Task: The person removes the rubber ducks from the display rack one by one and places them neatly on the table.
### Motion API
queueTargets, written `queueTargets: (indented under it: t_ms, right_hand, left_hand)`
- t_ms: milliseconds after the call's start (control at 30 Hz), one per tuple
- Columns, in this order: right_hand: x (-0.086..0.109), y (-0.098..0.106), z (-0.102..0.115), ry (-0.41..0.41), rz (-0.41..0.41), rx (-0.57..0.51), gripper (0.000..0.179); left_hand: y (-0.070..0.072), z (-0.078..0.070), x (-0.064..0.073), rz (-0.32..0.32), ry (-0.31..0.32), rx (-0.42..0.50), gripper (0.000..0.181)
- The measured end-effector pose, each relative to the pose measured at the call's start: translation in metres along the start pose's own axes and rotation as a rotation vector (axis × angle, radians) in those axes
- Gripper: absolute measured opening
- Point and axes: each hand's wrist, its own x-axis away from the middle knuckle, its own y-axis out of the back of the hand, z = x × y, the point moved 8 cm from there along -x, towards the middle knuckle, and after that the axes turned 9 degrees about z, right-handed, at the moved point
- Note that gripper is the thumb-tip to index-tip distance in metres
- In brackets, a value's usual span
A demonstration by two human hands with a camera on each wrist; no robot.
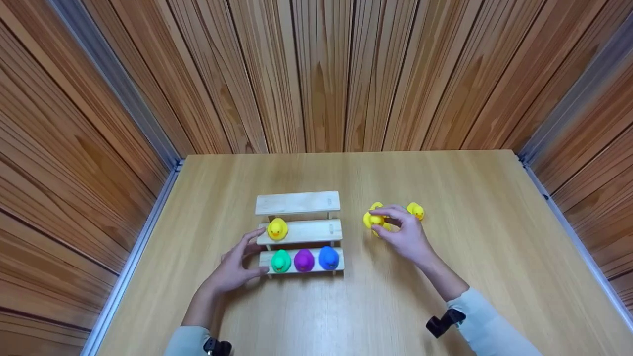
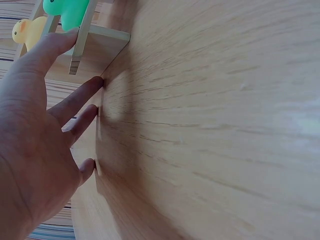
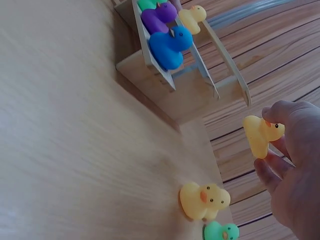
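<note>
A three-step wooden rack (image 1: pixel 311 230) stands on the table. Its lowest step carries a green duck (image 1: pixel 281 261), a purple duck (image 1: pixel 304 260) and a blue duck (image 1: pixel 329 258); a yellow duck (image 1: pixel 277 229) sits at the left of the middle step. My left hand (image 1: pixel 237 267) is at the rack's left end, fingers spread, thumb touching the lowest step's end. To the right of the rack, my right hand (image 1: pixel 405 235) pinches another yellow toy duck (image 3: pixel 260 136) between thumb and fingers, held up off the table.
Yellow ducks (image 3: pixel 197 202) stand on the table below my right hand, and one more yellow duck (image 1: pixel 416 211) shows beyond it. Near them, a second green duck (image 3: pixel 219 231) appears in the right wrist view. Wood-panelled walls (image 1: pixel 326 74) enclose the table's back and sides.
</note>
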Motion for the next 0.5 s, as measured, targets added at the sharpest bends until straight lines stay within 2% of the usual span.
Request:
queueTargets:
  t_ms: [233, 500]
  right_hand:
    - [0.003, 0.02, -0.011, 0.012, -0.068, -0.039, 0.034]
    - [0.007, 0.037, -0.022, -0.016, -0.069, 0.001, 0.033]
  left_hand:
    - [0.0, 0.002, -0.002, 0.004, -0.003, 0.003, 0.091]
    - [0.0, 0.003, -0.002, 0.0, 0.003, 0.003, 0.09]
